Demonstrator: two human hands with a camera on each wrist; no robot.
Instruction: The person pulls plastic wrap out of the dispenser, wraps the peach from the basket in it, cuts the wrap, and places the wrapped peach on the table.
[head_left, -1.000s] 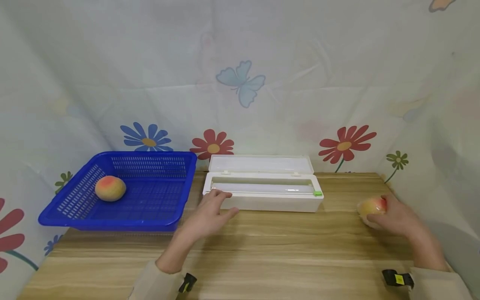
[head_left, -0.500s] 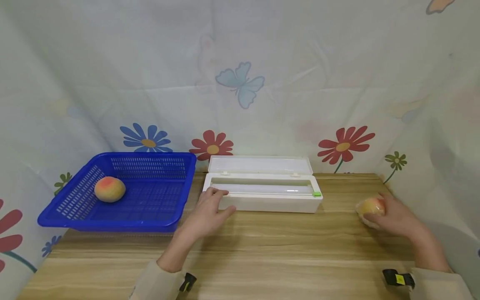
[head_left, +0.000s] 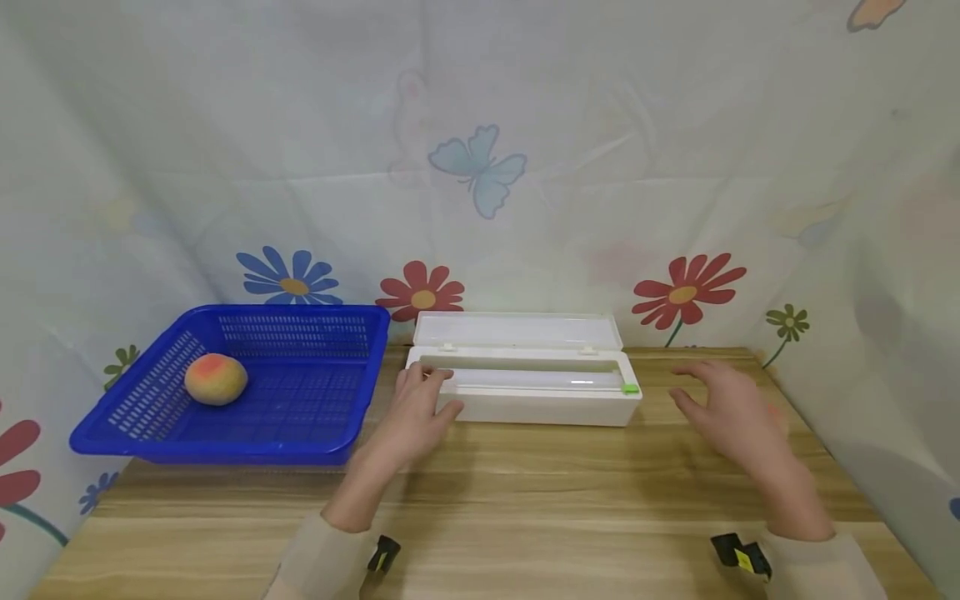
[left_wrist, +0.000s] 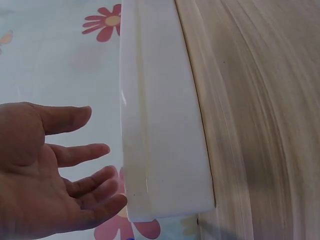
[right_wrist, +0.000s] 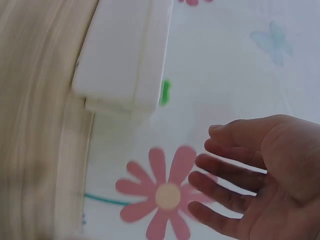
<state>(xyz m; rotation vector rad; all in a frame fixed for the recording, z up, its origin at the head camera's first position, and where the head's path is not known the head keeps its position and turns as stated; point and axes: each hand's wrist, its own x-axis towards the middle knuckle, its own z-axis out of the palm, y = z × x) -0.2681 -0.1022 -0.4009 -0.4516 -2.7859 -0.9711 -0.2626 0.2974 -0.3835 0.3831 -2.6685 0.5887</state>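
Observation:
A white cling film dispenser stands at the back middle of the table, its lid tipped back and a roll showing inside. Over its left front corner hovers my left hand, fingers spread and loosely bent around nothing. My right hand is in the air right of the dispenser, also holding nothing, fingers relaxed and apart in the right wrist view. Behind that hand shows a reddish sliver of the film-wrapped peach, mostly hidden. Another peach, unwrapped, lies in the blue basket.
A small green slider sits at the dispenser's right front edge. The wooden table meets a flower-printed curtain at the back and sides. The basket occupies the table's left back part.
My right hand has let go of the wrapped peach at the right and moved left toward the dispenser. My left hand has barely moved.

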